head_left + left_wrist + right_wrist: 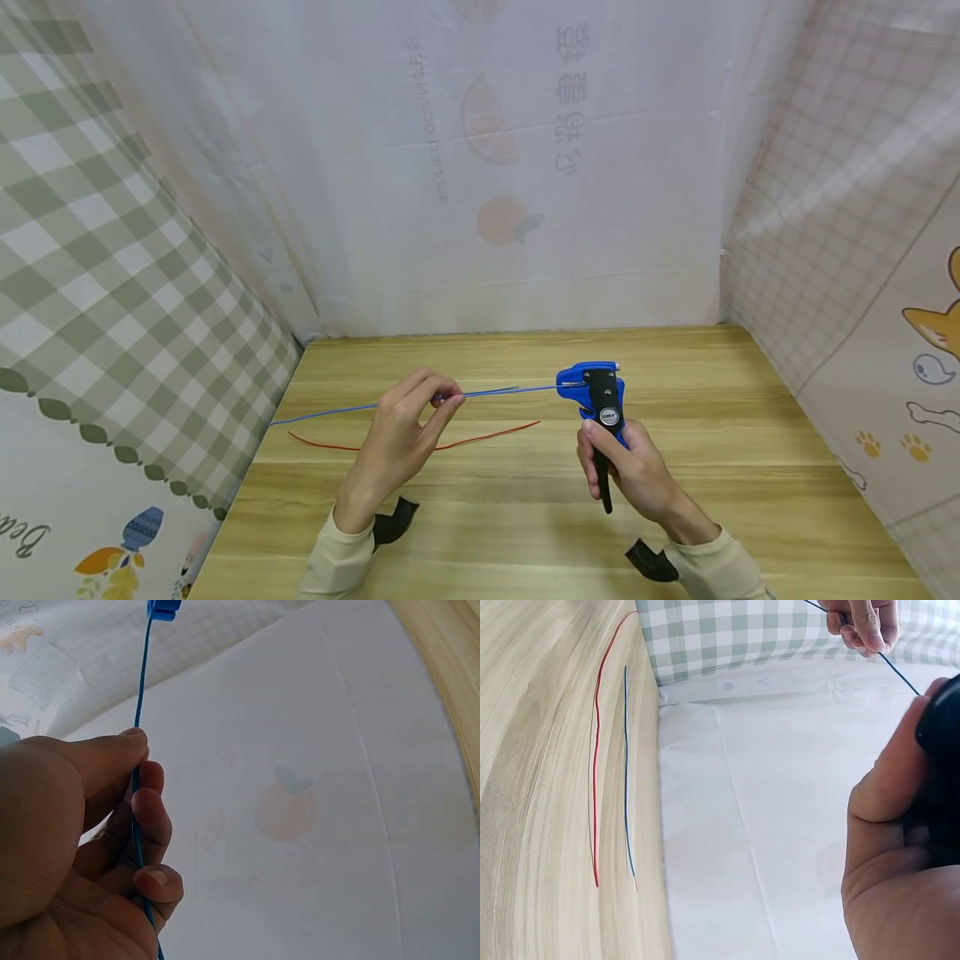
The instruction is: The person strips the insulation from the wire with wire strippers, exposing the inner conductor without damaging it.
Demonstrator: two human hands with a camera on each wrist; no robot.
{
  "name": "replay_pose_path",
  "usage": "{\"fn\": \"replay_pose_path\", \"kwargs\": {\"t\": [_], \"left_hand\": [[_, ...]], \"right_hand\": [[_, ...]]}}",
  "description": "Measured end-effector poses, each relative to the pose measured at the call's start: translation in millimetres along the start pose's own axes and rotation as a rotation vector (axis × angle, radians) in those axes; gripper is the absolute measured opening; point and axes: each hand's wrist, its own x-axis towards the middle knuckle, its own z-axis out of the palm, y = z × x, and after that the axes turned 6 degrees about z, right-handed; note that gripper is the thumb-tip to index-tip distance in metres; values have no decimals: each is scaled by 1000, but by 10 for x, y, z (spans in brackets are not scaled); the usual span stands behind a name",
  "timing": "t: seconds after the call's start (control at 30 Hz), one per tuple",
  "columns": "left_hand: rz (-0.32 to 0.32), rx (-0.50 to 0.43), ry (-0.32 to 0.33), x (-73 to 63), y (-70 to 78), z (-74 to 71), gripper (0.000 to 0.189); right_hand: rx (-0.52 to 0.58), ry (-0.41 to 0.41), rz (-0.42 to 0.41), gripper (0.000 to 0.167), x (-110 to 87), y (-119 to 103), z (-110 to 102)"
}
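The right hand [637, 477] grips a wire stripper [602, 388]; left of it, the left hand [403, 435] pinches a blue wire [538, 388] that could slip if held loosely.

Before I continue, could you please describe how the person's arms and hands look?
The left hand and right hand are bare, without gloves. Plain cream sleeves end around the wrists. A black, bent piece sticks out beside each sleeve's end.
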Motion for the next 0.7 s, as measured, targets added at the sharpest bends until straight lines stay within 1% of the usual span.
{"fn": "replay_pose_path", "kwargs": {"t": [0.07,0.33,0.57,0.7], "left_hand": [[7,0,4,-2,-4,3,12],[11,-1,10,-1,5,15,13],[-12,-10,-2,-1,23,5,11],[-10,-9,-4,-2,18,6,11]], "right_hand": [[5,-3,-15,41,3,0,9],[2,18,-22,42,10,17,31],[8,32,-25,44,25,30,59],[6,50,-27,45,26,44,75]]}}
